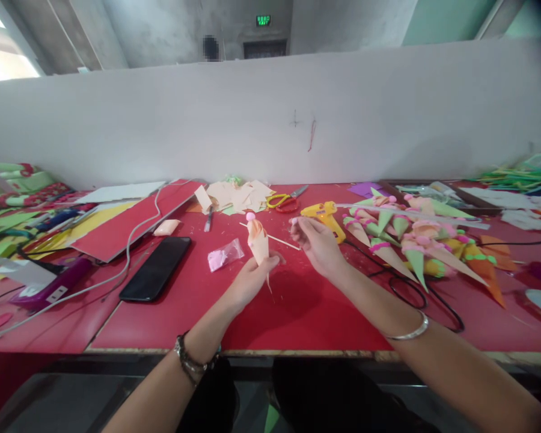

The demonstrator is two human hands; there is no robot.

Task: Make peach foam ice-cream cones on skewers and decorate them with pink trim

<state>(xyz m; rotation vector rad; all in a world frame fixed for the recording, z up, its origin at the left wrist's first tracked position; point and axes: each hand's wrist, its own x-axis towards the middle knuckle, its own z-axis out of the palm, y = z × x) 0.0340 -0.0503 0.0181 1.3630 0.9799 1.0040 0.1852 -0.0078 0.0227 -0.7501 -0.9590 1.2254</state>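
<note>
My left hand [252, 279] is closed round the lower part of a cream paper ice-cream cone [258, 240], which stands nearly upright. Orange swirls and a pink pom-pom [250, 216] top the cone. To its right, my right hand [315, 243] pinches a small pale pink bit [294, 222] at the fingertips, too small to name surely. A thin wooden stick [283, 242] shows between the hands, partly behind the cone. Just beyond my right hand lies a yellow glue gun [321, 211]. A clear bag of pink pieces [225, 255] rests left of the cone.
Several finished cones [392, 231] are heaped at the right. A black phone [157, 269], a purple power strip [56, 285] and a red board [135, 219] occupy the left. Cream paper pieces [238, 195] and scissors [288, 199] lie behind; a black cable [426, 297] curls at right.
</note>
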